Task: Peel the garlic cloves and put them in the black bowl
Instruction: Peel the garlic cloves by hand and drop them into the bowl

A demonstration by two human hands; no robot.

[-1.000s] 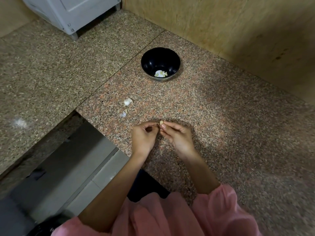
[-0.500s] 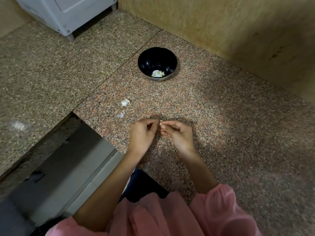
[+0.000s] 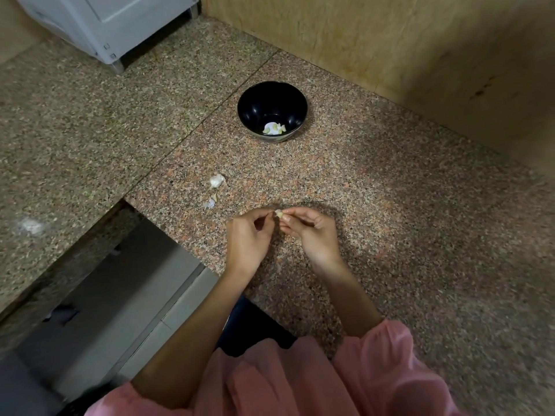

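Observation:
A small pale garlic clove [image 3: 279,213] is pinched between the fingertips of both hands above the speckled granite counter. My left hand [image 3: 247,238] has its thumb and forefinger at the clove's left end. My right hand [image 3: 309,232] grips it from the right with curled fingers. The black bowl [image 3: 255,100] stands farther back on the counter and holds a few peeled cloves [image 3: 274,128]. An unpeeled piece of garlic [image 3: 216,180] lies to the left, with bits of papery skin [image 3: 210,202] just below it.
The granite counter [image 3: 390,205] has a front edge at the lower left, with a drop to grey cabinet fronts [image 3: 120,295]. A tan wall [image 3: 390,40] stands behind the bowl. A white appliance [image 3: 105,22] sits at the back left.
Both hands stay together on the clove, with the fingers shifting slightly around it. The view has drifted a little; the bowl and loose garlic have not moved.

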